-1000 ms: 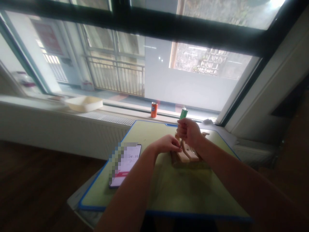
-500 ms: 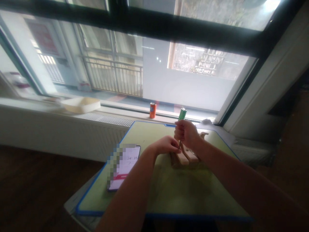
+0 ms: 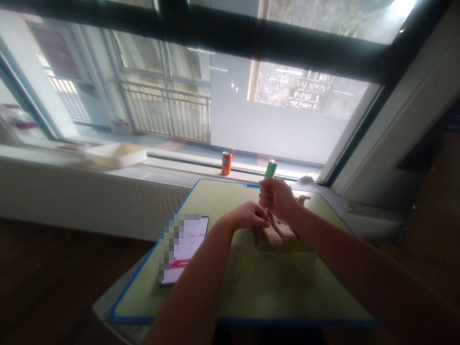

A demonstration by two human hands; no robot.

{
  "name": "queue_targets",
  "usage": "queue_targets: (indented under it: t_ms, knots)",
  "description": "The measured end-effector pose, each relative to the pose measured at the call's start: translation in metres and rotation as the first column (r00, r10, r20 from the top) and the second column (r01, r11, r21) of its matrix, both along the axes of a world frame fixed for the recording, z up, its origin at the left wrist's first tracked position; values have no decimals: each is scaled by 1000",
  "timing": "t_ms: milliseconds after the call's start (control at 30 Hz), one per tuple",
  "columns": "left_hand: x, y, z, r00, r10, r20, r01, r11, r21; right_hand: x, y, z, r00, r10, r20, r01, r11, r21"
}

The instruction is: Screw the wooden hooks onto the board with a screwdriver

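My right hand (image 3: 278, 197) is a closed fist around an upright tool that looks like a screwdriver; its handle is hidden in the fist. The thin dark shaft (image 3: 268, 215) shows below, reaching down to the fingertips of my left hand (image 3: 249, 214). Those fingertips are pinched together at the shaft's lower end; whether they grip the shaft or a small part there cannot be made out. Under both hands lies a light wooden piece (image 3: 273, 235) with curved parts and a dark hole, partly covered by my right hand and forearm. A curved wooden end (image 3: 304, 199) shows beyond my right wrist.
The blue-edged, yellow-green tabletop (image 3: 280, 287) bears a phone (image 3: 185, 254) with its screen lit, left of my left forearm. An orange can (image 3: 226, 163), a green can (image 3: 271, 167) and a cream tray (image 3: 118, 155) stand on the windowsill behind the table.
Both hands, the tool and the wooden piece keep nearly the same place. The clock digits on the phone have gone from 35 to 36, and the view has shifted slightly.
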State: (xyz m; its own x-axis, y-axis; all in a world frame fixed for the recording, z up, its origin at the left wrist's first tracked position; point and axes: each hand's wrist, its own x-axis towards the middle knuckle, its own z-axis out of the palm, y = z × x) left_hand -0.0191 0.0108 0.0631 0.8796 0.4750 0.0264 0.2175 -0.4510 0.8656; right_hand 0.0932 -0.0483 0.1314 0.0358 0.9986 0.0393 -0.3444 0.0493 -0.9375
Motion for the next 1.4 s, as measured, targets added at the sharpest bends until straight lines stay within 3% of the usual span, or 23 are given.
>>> queue_targets:
  t_ms: [200,367,567,667,733,800,900,1000,1100,1200,1300,1400]
  knots:
    - [1,-8,8,991,24,135,-28,999,25,14,4,-4,997,-51,53,50,998,27]
    - [12,-7,0,951,110,290,-112,994,-9,16,6,-7,984,-102,148,91,992,83]
    - [18,-3,-10,919,129,372,-114,992,-61,21,-6,12,906,-121,406,85,991,107]
    - [15,-6,-5,939,84,335,-71,996,-49,30,-21,28,791,-151,592,51,982,182]
    - [12,-9,0,952,57,302,-52,998,-25,37,-30,37,575,-197,794,-48,961,273]
    - [10,-13,5,956,47,290,-43,999,-20,43,-37,42,348,-293,891,-124,927,353]
    - [12,-19,11,926,75,370,-57,997,-58,52,-41,43,187,-386,904,-147,898,414]
    - [19,-24,13,875,142,464,-145,989,-30,58,-38,39,98,-397,913,-90,910,405]
    - [29,-27,10,863,207,461,-258,965,52,58,-35,36,-8,-420,908,9,908,420]
    - [34,-28,6,854,229,467,-297,952,76,54,-31,36,-94,-442,892,33,894,446]
    - [34,-28,5,855,187,484,-256,963,79,53,-31,39,-77,-424,903,-5,905,425]
    - [32,-27,5,866,165,471,-227,971,78,56,-33,45,37,-406,913,-78,910,408]
